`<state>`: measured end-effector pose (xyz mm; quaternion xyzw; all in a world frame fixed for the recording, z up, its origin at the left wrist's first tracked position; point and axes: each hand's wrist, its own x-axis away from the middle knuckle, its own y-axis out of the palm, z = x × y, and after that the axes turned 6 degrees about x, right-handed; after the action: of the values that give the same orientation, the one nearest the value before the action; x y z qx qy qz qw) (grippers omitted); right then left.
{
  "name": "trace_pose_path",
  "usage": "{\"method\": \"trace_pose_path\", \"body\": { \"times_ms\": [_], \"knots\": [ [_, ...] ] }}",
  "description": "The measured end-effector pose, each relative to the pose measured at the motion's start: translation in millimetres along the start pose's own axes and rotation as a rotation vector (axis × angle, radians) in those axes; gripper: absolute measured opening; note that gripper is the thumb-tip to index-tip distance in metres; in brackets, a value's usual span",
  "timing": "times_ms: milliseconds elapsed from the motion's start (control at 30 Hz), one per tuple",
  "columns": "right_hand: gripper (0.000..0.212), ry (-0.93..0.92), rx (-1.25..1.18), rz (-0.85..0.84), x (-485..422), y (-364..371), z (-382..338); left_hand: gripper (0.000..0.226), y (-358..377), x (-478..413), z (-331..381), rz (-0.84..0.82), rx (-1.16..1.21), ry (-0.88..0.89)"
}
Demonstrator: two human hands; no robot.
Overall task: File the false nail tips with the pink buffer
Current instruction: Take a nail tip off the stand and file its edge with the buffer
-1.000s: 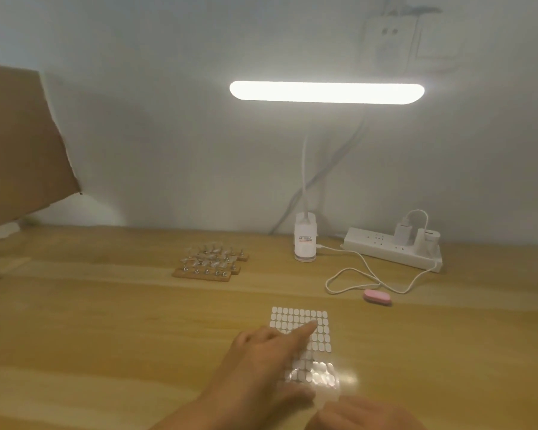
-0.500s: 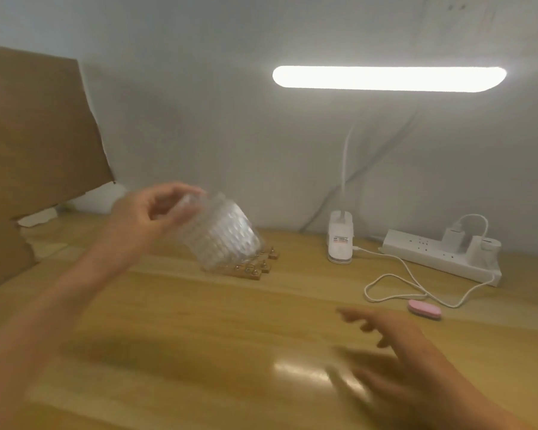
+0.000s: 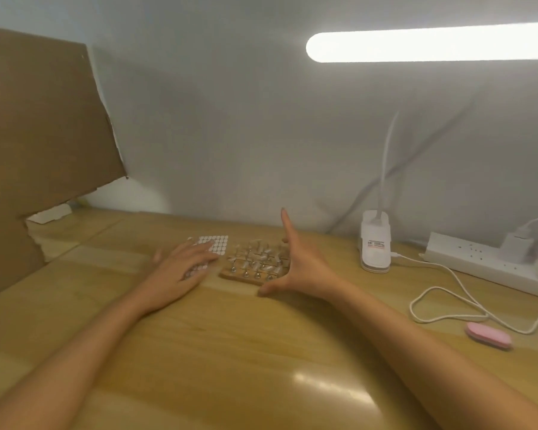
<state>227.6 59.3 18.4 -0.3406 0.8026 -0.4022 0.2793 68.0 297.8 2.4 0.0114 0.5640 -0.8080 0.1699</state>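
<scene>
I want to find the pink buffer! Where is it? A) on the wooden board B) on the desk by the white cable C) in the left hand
B: the pink buffer lies on the desk beside the white cable, with nothing holding it.

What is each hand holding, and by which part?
Nothing held: left hand rests flat on the sticker sheet; right hand is spread open beside the nail-tip stand.

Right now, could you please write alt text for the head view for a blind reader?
A person's left hand rests flat on a sheet of white dots while the open right hand spreads beside a wooden rack of false nail tips. The pink buffer lies untouched at the right.
</scene>
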Motion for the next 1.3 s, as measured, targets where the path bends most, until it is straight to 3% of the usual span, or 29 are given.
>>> {"method": "trace_pose_path", "body": {
  "times_ms": [100,200,333,500,700,867,967,1033,1100,1167,1233,1300],
  "knots": [
    [0.153,-0.020,-0.043,-0.070,-8.0,-4.9,6.0,0.075,-2.0,4.2,7.8,0.022,-0.013,0.062],
    [0.146,-0.039,-0.025,-0.105,-8.8,-6.5,7.1,0.079,-1.8,5.7,7.2,-0.012,0.021,0.066],
    [0.139,-0.054,-0.009,-0.116,4.1,-12.5,1.7,0.064,-3.7,10.3,7.6,-0.036,0.079,0.067],
    [0.139,-0.097,-0.028,-0.175,72.4,-31.3,4.6,0.062,-3.7,19.0,23.6,-0.142,0.013,0.111],
    [0.137,-0.045,-0.006,-0.167,175.3,-63.1,38.2,0.047,31.2,-13.6,95.4,-0.256,-0.007,0.291],
    [0.138,0.048,-0.007,-0.111,200.8,-90.0,61.8,0.046,51.7,-34.6,150.5,-0.290,0.004,0.281],
    [0.138,0.059,0.006,-0.067,201.1,-96.4,69.5,0.038,56.5,-25.0,179.4,-0.002,0.249,0.370],
    [0.139,0.049,-0.005,-0.067,205.4,-99.4,73.9,0.036,53.1,-11.1,194.2,0.180,0.492,0.321],
    [0.138,0.017,-0.018,-0.062,215.5,-104.3,79.8,0.026,47.2,4.5,200.5,0.158,0.673,0.210],
    [0.132,-0.025,-0.030,-0.008,228.2,-113.5,87.7,0.009,44.5,25.2,197.2,0.036,0.738,0.125],
    [0.112,-0.025,-0.014,0.097,237.7,-125.2,98.4,0.049,42.4,53.3,194.2,-0.102,0.751,0.084],
    [0.079,0.024,0.001,0.176,240.9,-135.4,110.9,0.083,45.9,74.5,197.1,-0.196,0.610,0.115]
  ]
}}
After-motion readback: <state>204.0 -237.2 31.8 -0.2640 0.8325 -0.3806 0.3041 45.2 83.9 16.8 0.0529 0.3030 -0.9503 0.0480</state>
